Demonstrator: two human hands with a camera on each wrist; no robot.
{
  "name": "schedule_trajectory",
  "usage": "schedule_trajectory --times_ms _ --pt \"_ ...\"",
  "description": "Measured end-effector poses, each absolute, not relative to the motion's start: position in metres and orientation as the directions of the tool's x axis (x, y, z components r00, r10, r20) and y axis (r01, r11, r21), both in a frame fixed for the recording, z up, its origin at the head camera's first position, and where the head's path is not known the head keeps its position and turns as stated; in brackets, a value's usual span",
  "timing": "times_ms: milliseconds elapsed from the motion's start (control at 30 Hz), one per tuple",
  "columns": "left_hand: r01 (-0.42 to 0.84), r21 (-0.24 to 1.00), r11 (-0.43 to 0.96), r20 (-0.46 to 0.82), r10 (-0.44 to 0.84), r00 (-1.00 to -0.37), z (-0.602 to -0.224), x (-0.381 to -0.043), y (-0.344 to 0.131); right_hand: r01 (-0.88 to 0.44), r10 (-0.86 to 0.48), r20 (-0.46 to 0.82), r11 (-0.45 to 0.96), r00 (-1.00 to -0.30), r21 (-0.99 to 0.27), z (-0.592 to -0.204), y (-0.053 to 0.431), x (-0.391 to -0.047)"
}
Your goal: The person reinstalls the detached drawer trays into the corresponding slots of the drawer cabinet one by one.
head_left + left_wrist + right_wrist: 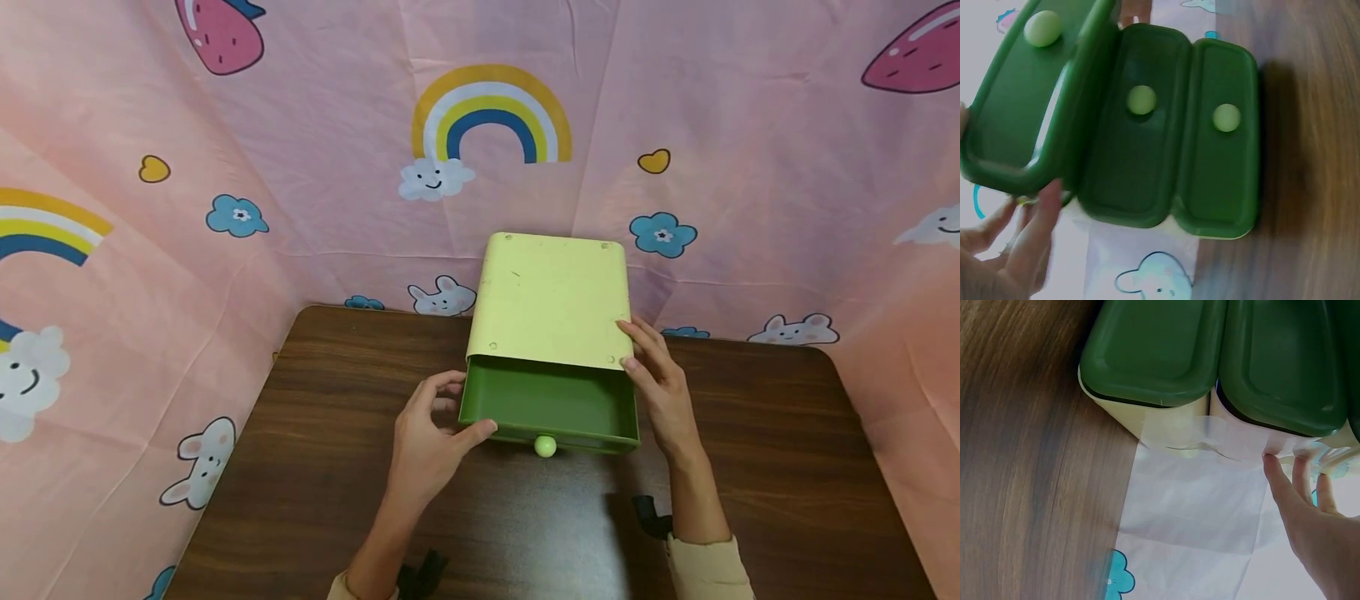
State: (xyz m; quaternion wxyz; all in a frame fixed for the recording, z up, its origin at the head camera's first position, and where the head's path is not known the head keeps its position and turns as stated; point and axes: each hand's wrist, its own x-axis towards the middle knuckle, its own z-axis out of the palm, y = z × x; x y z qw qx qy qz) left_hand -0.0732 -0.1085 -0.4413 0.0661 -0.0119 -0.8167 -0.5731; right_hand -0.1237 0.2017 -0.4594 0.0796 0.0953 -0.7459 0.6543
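Observation:
A cream drawer cabinet (pixel 555 300) stands on the table, its green top drawer (pixel 551 400) pulled partway out and bare inside. In the left wrist view, two lower drawers (pixel 1141 156) sit in the cabinet, each with a round light green knob (pixel 1227 117). My left hand (pixel 429 442) holds the front left corner of the top drawer, thumb on its front and fingers along its side. My right hand (pixel 663 392) rests on the cabinet's right side, fingertips at the upper edge. In the right wrist view those fingers (pixel 1282 481) reach the side wall, near a strip of clear tape (pixel 1210 431).
The dark wooden table (pixel 315 467) extends to both sides of the cabinet. A pink printed cloth (pixel 337 125) hangs right behind the table and along its sides. Black wrist straps (pixel 652 517) show at both forearms.

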Motion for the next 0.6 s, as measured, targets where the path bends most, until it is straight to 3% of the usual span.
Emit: schedule_trajectory --times_ms 267,600 --pt "0.256 0.900 0.352 0.322 -0.142 -0.936 -0.449 -0.083 -0.096 -0.254 -0.027 0.253 0.113 -0.967 -0.961 -0.460 0.203 -0.123" --pt "0.231 0.896 0.380 0.316 -0.178 -0.932 -0.449 -0.090 -0.094 -0.256 -0.046 0.252 0.110 -0.967 -0.960 -0.461 0.201 -0.124"
